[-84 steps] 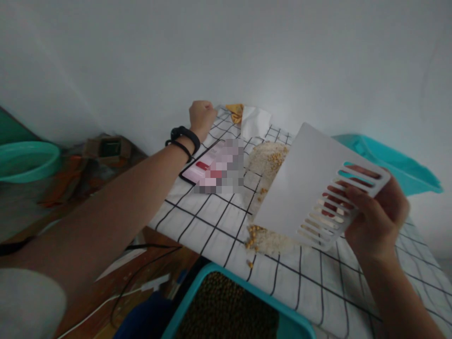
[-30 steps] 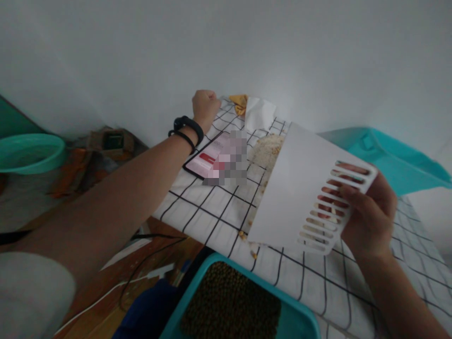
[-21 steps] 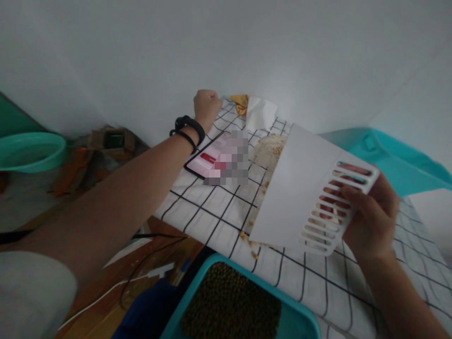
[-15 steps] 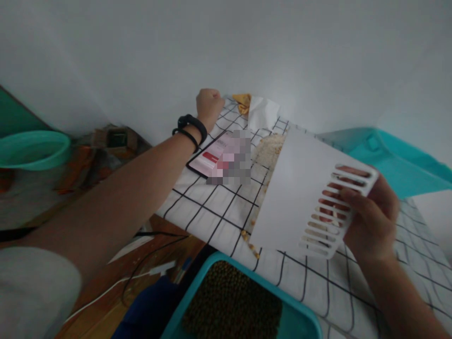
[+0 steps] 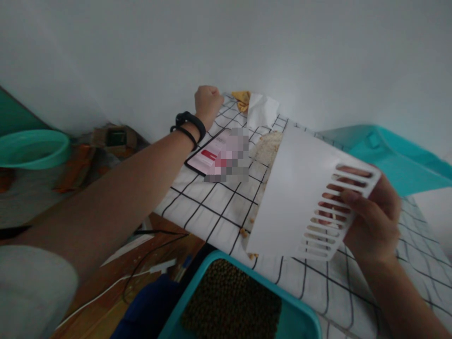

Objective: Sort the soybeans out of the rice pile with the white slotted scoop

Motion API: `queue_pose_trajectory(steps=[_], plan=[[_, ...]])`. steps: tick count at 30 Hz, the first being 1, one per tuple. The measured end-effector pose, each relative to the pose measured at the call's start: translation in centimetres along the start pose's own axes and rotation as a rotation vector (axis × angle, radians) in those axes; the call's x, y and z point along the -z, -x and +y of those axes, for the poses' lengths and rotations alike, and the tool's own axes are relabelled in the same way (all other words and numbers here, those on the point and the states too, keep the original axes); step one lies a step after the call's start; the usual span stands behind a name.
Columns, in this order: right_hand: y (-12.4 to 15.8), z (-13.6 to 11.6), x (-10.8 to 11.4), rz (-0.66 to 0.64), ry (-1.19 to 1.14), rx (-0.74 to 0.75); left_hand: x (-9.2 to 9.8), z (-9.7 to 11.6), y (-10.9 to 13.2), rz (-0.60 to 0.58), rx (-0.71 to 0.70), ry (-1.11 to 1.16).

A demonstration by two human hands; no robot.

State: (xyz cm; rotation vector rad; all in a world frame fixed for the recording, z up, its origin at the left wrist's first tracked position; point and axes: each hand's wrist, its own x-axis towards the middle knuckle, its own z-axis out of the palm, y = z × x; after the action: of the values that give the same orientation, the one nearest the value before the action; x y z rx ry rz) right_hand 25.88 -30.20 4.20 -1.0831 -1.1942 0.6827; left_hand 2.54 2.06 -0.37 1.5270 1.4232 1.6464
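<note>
My right hand (image 5: 374, 216) grips a flat white plastic board (image 5: 293, 193) by its slotted end, thumb on top and fingers behind. The board tilts over the white checked tablecloth (image 5: 219, 207), with pale crumbs (image 5: 268, 148) along its left edge. A few yellow bits (image 5: 243, 232) lie near the cloth's front edge, beside the board's lower corner. Wearing a black wristband, my left hand (image 5: 209, 106) is closed in a fist at the cloth's far left edge; whatever its fingers may hold is hidden. Under that forearm's far end lies a phone (image 5: 212, 155) with a lit screen.
Below the table's front edge stands a teal tub (image 5: 303, 313) of small greenish-brown beans (image 5: 229, 296). A turquoise container (image 5: 395, 160) sits at the right back. Crumpled white paper (image 5: 263, 110) and a yellow wrapper (image 5: 242, 100) lie by the wall. A green basin (image 5: 35, 148) is far left.
The board's lower corner has shifted slightly left and down, and it now covers some of the yellow bits near the front edge. My left hand stays almost where it was.
</note>
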Motion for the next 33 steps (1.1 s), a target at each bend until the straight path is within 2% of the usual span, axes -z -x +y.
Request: queue_pose_trajectory(steps=[6, 13, 19, 23, 29, 33], plan=[[-0.2, 0.2, -0.1, -0.015, -0.033, -0.003, -0.2, -0.3, -0.3, 0.009, -0.012, -0.004], [-0.5, -0.2, 0.4, -0.050, -0.065, -0.114, -0.2, -0.3, -0.3, -0.002, 0.000, -0.018], [-1.0, 0.0, 0.5, 0.085, -0.074, -0.068, -0.1, -0.3, -0.2, -0.005, -0.008, -0.009], [-0.7, 0.6, 0.0, 0.053, -0.035, -0.001, -0.2, -0.3, -0.2, -0.003, 0.005, -0.010], [-0.1, 0.8, -0.3, 0.008, -0.029, -0.012, -0.1, -0.1, 0.0, -0.004, 0.018, -0.006], [-0.3, 0.5, -0.2, 0.073, -0.019, 0.000, 0.1, 0.3, 0.3, -0.011, 0.012, 0.004]])
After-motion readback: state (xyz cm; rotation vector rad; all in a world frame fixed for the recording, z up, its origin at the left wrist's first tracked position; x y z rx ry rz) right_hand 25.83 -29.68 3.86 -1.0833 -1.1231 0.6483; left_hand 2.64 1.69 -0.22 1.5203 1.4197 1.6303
